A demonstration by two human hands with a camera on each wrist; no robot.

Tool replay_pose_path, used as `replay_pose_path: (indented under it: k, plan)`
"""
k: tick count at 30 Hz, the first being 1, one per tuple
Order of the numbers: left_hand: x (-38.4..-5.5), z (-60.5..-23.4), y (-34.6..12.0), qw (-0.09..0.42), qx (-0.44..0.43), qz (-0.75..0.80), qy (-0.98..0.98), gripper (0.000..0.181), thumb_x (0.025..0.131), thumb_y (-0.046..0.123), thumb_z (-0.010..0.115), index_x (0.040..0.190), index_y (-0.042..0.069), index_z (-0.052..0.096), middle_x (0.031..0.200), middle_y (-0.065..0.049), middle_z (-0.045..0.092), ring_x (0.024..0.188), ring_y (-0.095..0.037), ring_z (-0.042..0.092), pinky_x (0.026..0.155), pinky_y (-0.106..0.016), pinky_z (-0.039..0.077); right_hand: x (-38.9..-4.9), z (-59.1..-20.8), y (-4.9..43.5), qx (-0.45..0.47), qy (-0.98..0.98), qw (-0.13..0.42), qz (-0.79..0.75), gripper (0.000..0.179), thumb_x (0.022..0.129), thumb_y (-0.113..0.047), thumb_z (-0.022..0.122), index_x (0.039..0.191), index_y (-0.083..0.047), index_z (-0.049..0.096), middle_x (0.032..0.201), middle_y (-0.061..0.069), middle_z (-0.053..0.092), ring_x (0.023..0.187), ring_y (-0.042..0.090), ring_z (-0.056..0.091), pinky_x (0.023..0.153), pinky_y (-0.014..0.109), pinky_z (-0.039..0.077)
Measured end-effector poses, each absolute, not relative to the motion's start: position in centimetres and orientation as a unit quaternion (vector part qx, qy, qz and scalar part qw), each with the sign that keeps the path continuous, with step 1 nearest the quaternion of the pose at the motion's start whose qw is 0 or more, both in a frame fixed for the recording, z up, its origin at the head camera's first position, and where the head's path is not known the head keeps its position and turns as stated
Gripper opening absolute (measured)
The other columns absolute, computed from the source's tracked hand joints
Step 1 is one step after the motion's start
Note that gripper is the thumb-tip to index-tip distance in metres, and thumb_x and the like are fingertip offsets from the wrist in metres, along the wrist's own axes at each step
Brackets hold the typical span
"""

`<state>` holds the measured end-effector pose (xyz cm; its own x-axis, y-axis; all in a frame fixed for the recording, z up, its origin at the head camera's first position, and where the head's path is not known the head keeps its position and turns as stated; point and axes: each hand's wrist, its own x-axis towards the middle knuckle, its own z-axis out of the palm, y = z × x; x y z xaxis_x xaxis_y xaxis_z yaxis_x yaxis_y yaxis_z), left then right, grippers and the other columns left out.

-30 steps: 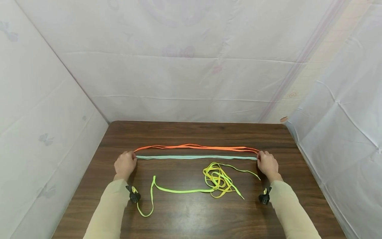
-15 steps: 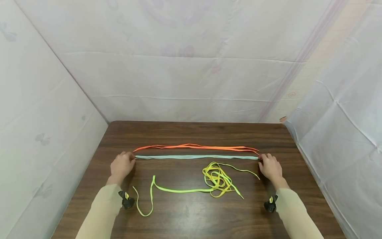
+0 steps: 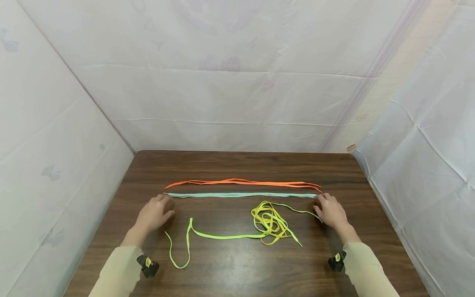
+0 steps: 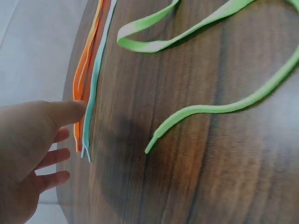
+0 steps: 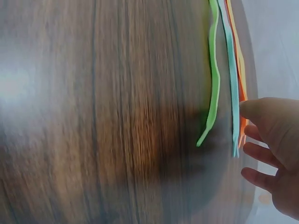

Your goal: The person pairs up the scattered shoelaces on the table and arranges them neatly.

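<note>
An orange shoelace lies folded in long strands across the table. Parallel to it, on the near side, runs a pale turquoise shoelace. My left hand is at the left end of the turquoise lace, thumb and fingers apart and holding nothing. In the left wrist view, its thumb overlaps the orange strands. My right hand hovers at the turquoise lace's right end with loosely spread fingers. Nearer me lies a yellow-green shoelace, its right part heaped in loose loops.
The dark wood-grain table meets a pale, faintly patterned sheet at its far edge. Similar sheets hang on the left and right sides. The yellow-green lace's free tip points towards my left hand.
Both hands have let go of the turquoise lace's ends. My left hand has drawn back towards me, its fingers spreading. The right hand moved outward, then slightly inward. The laces lie almost unchanged.
</note>
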<state>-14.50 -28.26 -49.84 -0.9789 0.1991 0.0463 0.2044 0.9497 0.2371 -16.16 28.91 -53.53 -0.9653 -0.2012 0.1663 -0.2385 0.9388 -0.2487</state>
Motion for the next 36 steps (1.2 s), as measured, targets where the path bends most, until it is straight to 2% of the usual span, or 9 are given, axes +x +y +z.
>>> replay_pose_path:
  k: [8,13,21,24,31,36]
  plan:
    - [-11.7,-50.1,-27.5,0.063,-0.159,-0.116,-0.978,0.056,0.074,0.014,0.075,0.123,-0.002,0.052,0.122,-0.023,0.054,0.110,-0.042,0.052,0.086,-0.056,0.042,-15.5,-53.5,26.8,0.148,-0.974,0.090,0.149,0.028,0.080,-0.012,0.069,0.106,-0.005,0.063,0.102,0.015,0.058,0.093,0.034,0.057,0.074,0.049,0.047]
    - [-9.8,-50.8,-27.3,0.092,-0.191,-0.110,-0.971,0.063,0.070,0.009,0.078,0.126,0.000,0.051,0.127,-0.022,0.051,0.111,-0.042,0.052,0.084,-0.054,0.045,-15.0,-53.4,25.3,0.178,-0.966,0.089,0.165,0.032,0.079,-0.011,0.070,0.110,-0.006,0.063,0.106,0.014,0.058,0.096,0.032,0.057,0.075,0.047,0.048]
    - [-7.5,-52.3,-28.1,0.126,-0.226,-0.075,-0.963,0.065,0.066,0.003,0.077,0.125,0.001,0.051,0.125,-0.022,0.053,0.107,-0.043,0.055,0.077,-0.052,0.048,-14.4,-53.1,23.0,0.217,-0.954,0.100,0.182,0.040,0.079,-0.014,0.071,0.117,-0.010,0.060,0.112,0.012,0.058,0.102,0.031,0.056,0.076,0.046,0.049]
    - [-6.9,-52.8,-28.5,0.125,-0.232,-0.065,-0.963,0.064,0.063,0.004,0.080,0.122,0.002,0.054,0.124,-0.021,0.054,0.105,-0.041,0.056,0.076,-0.052,0.049,-14.2,-53.1,22.1,0.227,-0.951,0.103,0.183,0.039,0.079,-0.014,0.071,0.117,-0.010,0.061,0.114,0.011,0.058,0.103,0.031,0.056,0.077,0.047,0.048]
    - [-6.0,-53.5,-28.7,0.124,-0.233,-0.066,-0.962,0.050,0.062,0.004,0.081,0.109,0.004,0.064,0.116,-0.019,0.059,0.098,-0.036,0.060,0.071,-0.049,0.050,-13.6,-52.7,20.1,0.247,-0.946,0.110,0.180,0.039,0.077,-0.014,0.073,0.114,-0.011,0.062,0.113,0.008,0.059,0.102,0.029,0.057,0.078,0.046,0.049]
    - [-6.1,-53.5,-28.8,0.141,-0.222,-0.071,-0.962,0.042,0.058,0.004,0.083,0.097,0.005,0.066,0.098,-0.010,0.062,0.081,-0.026,0.061,0.064,-0.039,0.051,-13.2,-52.9,18.8,0.269,-0.937,0.116,0.193,0.039,0.076,-0.013,0.074,0.113,-0.011,0.063,0.112,0.006,0.059,0.101,0.027,0.057,0.077,0.046,0.049]
